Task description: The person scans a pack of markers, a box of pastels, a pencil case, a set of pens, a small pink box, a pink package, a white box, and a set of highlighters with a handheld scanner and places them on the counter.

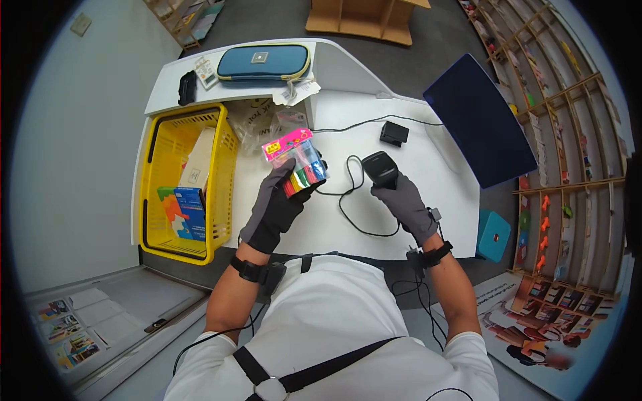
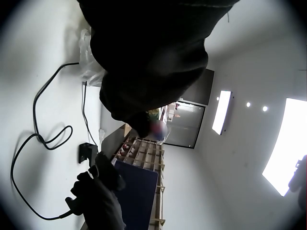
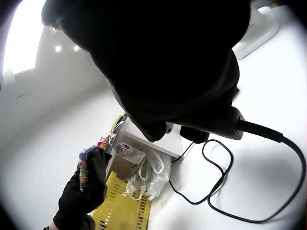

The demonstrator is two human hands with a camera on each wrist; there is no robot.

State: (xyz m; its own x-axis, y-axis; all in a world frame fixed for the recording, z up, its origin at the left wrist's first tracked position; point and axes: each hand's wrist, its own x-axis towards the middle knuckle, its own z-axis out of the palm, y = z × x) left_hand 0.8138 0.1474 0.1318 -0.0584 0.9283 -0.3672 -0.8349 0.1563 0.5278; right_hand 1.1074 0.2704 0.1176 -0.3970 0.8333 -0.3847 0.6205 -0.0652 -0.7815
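My gloved left hand grips a clear packet of multicoloured blocks, perhaps modelling clay, with a pink header card. Its thumb lies across the packet's front. In my gloved right hand is a black handheld barcode scanner, its head tilted up over the white desk. The right wrist view shows the scanner's handle with a cable leaving its end. Packet and scanner are apart, with the looping cable on the desk between them. The left glove hides most of the packet in the left wrist view.
At the left stands a yellow basket holding boxes. Clear plastic bags lie beside it. A blue pencil case rests on the raised shelf. Toward the right are a small black box and a monitor.
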